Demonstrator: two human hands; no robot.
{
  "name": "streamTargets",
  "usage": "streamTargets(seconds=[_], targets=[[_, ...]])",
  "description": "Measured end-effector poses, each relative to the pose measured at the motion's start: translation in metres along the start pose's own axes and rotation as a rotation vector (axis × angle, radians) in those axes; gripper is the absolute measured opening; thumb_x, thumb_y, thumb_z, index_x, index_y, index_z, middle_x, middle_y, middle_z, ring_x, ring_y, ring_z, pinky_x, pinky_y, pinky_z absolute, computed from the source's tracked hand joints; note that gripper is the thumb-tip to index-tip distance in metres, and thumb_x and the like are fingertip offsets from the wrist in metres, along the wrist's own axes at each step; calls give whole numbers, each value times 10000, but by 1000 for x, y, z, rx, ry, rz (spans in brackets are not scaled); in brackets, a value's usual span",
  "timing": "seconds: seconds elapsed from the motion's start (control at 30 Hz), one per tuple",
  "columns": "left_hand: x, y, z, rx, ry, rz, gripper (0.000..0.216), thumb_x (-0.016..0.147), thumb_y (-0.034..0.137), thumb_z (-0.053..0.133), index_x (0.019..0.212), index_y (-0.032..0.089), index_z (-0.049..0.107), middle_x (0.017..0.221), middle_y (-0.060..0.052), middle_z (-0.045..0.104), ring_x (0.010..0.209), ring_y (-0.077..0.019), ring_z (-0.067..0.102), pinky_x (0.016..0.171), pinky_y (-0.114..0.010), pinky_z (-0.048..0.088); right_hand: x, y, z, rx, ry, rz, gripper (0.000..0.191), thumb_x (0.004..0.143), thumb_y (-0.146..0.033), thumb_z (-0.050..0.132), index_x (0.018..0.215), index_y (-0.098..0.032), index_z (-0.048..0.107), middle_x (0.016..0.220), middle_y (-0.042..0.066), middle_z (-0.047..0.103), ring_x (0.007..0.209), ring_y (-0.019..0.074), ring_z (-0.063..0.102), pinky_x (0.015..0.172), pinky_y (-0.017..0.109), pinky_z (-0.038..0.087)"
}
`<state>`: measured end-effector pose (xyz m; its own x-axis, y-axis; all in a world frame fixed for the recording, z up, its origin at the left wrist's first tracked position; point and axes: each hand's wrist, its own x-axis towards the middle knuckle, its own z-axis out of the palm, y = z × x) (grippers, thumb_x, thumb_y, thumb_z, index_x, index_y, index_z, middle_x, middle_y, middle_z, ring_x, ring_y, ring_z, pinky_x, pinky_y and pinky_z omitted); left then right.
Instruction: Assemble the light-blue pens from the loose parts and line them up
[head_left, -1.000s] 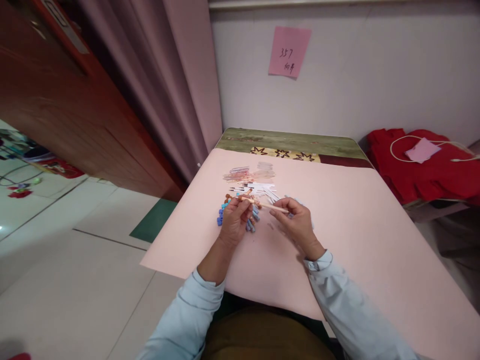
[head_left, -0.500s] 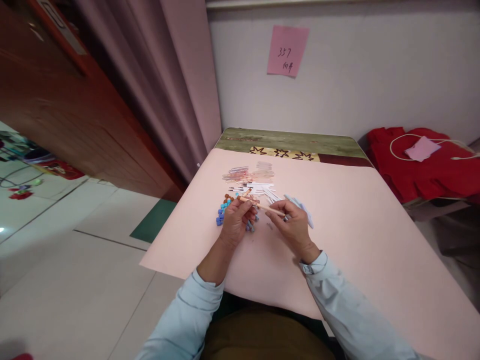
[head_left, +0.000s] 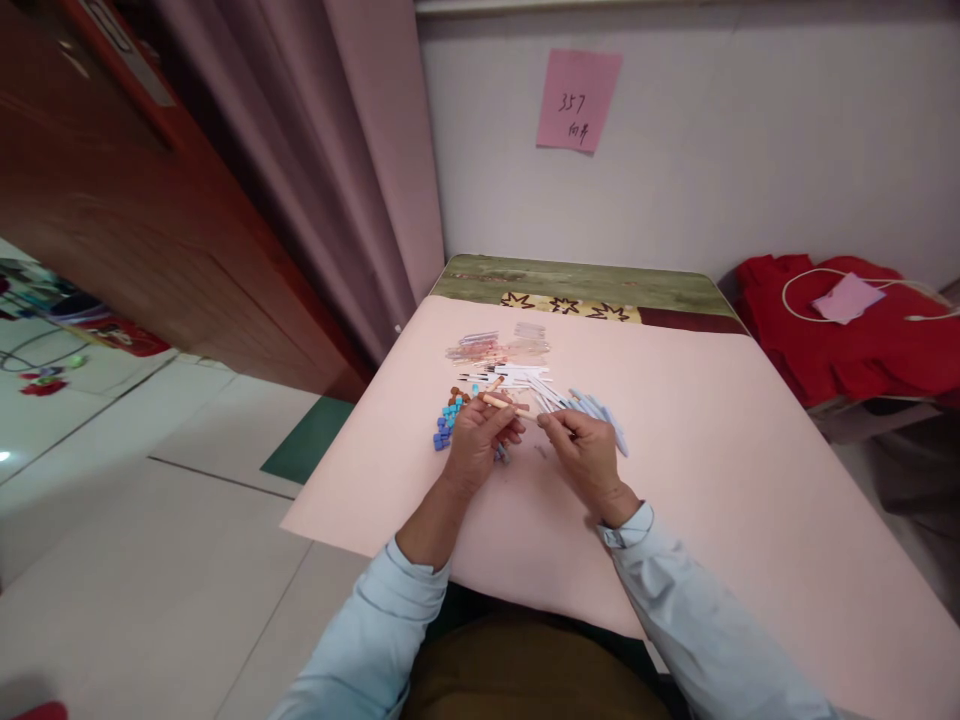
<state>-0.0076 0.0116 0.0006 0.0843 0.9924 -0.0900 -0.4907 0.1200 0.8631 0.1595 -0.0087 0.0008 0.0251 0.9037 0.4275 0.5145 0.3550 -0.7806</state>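
My left hand [head_left: 474, 442] pinches a slim peach-coloured pen barrel [head_left: 498, 402] between thumb and fingers, above the table. The fingertips of my right hand [head_left: 588, 452] are closed at the barrel's right end; whether a second piece is inside it is too small to tell. Beside my left hand lie small blue and brown blocks [head_left: 444, 428], which look like pen caps. White sticks with dark tips [head_left: 508, 375], like pen refills, lie beyond both hands. Pale blue barrels [head_left: 598, 408] are partly hidden behind my right hand.
Clear and pinkish thin pieces [head_left: 499, 347] lie further back on the pink sheet [head_left: 720, 500] covering the table. A green wood-patterned strip [head_left: 585, 272] shows at the far edge. Red cloth [head_left: 795, 350] with a white cord is at the right; a brown door [head_left: 187, 250] stands left.
My right hand's fingertips have shifted slightly up at the barrel's right end. Less of the light-coloured length shows between my hands, and the barrel sits a little differently in my left fingers.
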Motion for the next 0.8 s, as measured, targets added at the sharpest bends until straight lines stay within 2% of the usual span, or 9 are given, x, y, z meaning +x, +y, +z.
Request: streamTargets(seconds=[0.1,0.17,0.23,0.4,0.63,0.8], targets=[[0,-1,1,13,23,16,381,677,339,837,901,144,598,733,-40,719,531,-112,627,490,-214,493,-1,-1,0,-30,-18,-1,270,923,-436,584,889,-206,722,635,-7,652,545,121,547,544,251,390],[0,-1,1,7,60,22,391,679,352,834,905,149,589,666,-14,695,486,-99,603,482,-205,481,-1,-2,1,-19,-30,7,289,891,-424,629,1073,-205,682,642,-23,643,524,119,534,546,250,404],[1,-1,0,-7,90,20,403,683,362,828,922,151,582,645,-4,686,464,-92,590,469,-198,469,-1,-3,2,0,-35,11,342,858,-393,662,1135,-199,618,632,-42,618,517,121,529,548,248,413],[2,0,-2,-4,95,1,403,689,347,823,943,137,591,642,-13,688,454,-94,587,454,-194,459,0,-3,3,-14,-7,7,126,867,-340,618,897,-223,584,678,-23,625,562,123,556,558,242,417],[3,-2,-4,-9,98,5,403,689,343,823,956,138,601,678,-18,704,465,-99,603,477,-211,486,0,-1,1,-67,-14,-11,222,895,-413,613,795,-215,620,598,-26,599,508,108,508,515,234,370],[2,-2,-4,-7,85,12,388,697,347,815,945,135,607,702,-29,712,476,-97,606,478,-209,482,-1,2,1,-84,-37,-15,301,951,-433,545,780,-214,662,618,-9,653,526,115,556,532,236,381]])
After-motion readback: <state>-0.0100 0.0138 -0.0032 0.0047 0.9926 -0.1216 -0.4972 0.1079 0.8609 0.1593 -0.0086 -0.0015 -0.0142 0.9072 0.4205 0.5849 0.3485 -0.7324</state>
